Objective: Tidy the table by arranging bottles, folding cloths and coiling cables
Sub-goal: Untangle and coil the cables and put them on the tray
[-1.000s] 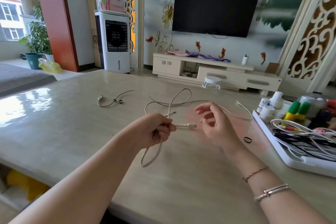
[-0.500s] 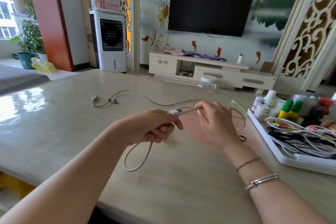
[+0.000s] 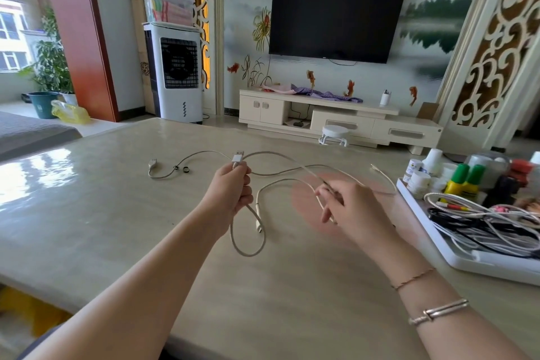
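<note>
Left hand (image 3: 230, 187) is closed around the white cable (image 3: 248, 242) near its plug; right hand (image 3: 347, 204) pinches the slack. Risk: trailing loops may tangle or snag the second cable (image 3: 163, 169).

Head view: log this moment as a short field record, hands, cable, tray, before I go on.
left hand: fist shut on white cable just below its USB plug, plug pointing up
right hand: pinching same cable farther along
cable slack: one loop hanging below left hand; not yet coiled
second cable: loose on table, far left
tray: right edge, holds cables and bottles
</note>
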`<state>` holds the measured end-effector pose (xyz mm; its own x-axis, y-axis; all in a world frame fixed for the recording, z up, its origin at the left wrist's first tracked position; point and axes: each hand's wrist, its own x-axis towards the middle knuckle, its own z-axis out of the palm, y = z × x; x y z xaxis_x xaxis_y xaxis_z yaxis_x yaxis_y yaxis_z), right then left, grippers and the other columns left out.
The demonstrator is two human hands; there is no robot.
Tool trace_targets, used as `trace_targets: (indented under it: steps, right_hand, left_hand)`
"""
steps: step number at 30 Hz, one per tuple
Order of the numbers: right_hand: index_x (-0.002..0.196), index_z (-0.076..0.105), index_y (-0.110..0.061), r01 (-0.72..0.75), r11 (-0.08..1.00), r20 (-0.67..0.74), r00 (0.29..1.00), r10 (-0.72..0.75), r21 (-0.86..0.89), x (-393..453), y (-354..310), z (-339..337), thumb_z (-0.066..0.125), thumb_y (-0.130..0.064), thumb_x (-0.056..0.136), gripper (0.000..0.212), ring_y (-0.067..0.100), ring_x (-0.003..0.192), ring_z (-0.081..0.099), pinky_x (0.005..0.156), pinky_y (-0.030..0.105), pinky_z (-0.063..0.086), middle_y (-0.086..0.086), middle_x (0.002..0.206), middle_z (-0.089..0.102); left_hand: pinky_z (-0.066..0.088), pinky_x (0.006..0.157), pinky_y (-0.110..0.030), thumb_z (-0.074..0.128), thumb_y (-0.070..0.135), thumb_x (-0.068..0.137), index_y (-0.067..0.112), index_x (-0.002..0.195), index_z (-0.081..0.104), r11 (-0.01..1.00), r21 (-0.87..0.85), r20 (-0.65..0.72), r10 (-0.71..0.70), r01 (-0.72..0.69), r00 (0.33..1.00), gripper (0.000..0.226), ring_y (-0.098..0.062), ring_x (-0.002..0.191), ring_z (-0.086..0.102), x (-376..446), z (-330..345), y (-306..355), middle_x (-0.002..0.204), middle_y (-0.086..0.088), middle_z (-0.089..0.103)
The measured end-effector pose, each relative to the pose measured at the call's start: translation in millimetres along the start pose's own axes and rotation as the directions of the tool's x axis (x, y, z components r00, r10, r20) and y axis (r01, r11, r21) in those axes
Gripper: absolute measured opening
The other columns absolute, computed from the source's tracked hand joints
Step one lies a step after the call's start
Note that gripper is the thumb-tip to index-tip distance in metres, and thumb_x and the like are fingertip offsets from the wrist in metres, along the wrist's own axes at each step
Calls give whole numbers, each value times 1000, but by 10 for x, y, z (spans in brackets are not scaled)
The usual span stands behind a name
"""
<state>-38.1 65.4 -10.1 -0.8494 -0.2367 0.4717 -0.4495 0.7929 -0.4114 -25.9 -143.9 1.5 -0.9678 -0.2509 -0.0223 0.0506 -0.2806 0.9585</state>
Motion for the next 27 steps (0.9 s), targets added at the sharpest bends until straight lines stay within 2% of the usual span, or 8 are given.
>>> trace_targets:
  steps: [4, 7, 10, 16, 19, 23, 25, 27]
  right_hand:
    - [103, 51, -20, -2, 915, -40, 999, 20, 403, -45, -240, 156, 38, -37, 100, 21, 6, 48, 40, 56, 33, 38, -9, 54, 44]
    - [110, 43, -21, 116, 960, -81, 992, -98, 256, -102, -393, 197, 28, -34, 102, 21, 6, 45, 39, 52, 32, 33, -9, 53, 39]
    - [111, 44, -25, 206, 971, 30, 977, -211, 120, -143, -421, 212, 33, -32, 102, 15, 7, 45, 40, 54, 34, 35, -8, 52, 44]
    - [91, 41, -28, 354, 921, 95, 923, -372, 164, -180, -451, 260, 48, -33, 98, 11, 9, 50, 42, 50, 23, 33, -8, 53, 43]
    - [84, 46, -25, 319, 916, 124, 926, -356, 242, -172, -425, 273, 55, -29, 92, 13, 8, 57, 45, 56, 19, 34, -10, 60, 47]
    - [74, 63, -21, 225, 937, 108, 959, -261, 269, -128, -284, 191, 39, -38, 81, 30, 12, 80, 53, 81, 32, 42, -4, 74, 59]
    - [67, 66, -17, 198, 950, 45, 976, -215, 243, -98, -206, 155, 30, -44, 83, 47, 10, 86, 48, 83, 30, 36, -3, 72, 60]
    - [62, 66, -15, 129, 974, -45, 991, -123, 188, -61, -148, 147, 33, -47, 89, 53, 10, 90, 42, 83, 28, 32, -5, 74, 57]
  left_hand:
    - [28, 37, -16, 41, 17, 99, 17, 78, 42, 1000, 0, 35, -16, 16, 999, 21, -5, 38, 25, -37, 101, -69, 58, 6, 28]
    - [29, 38, -17, 47, 24, 99, 17, 80, 40, 993, -110, 73, -42, 50, 996, 21, -5, 38, 26, -86, 189, -92, 60, 5, 29]
    - [31, 42, -18, 59, 34, 92, 16, 83, 40, 974, -206, 160, -56, 89, 986, 27, -6, 43, 28, -134, 217, -108, 59, 4, 30]
    - [42, 43, -17, 63, 19, 91, 6, 85, 52, 1000, -20, 215, -11, 16, 977, 17, -9, 47, 45, -188, 199, -191, 60, -4, 42]
    - [41, 51, -22, 49, 28, 99, 10, 76, 49, 998, -47, 149, -32, 39, 988, 29, -13, 51, 43, -161, 211, -192, 64, -4, 43]
    - [53, 72, -36, 41, 37, 100, 14, 73, 42, 983, -164, 136, -59, 81, 989, 36, -18, 72, 62, -121, 173, -106, 61, -1, 47]
    - [58, 75, -46, 38, 39, 101, 14, 74, 37, 966, -232, 193, -72, 117, 979, 37, -20, 60, 62, -136, 158, -66, 53, 0, 39]
    - [60, 60, -42, 38, 40, 101, 16, 75, 34, 962, -233, 220, -92, 144, 971, 35, -13, 42, 41, -155, 161, -54, 51, 2, 28]
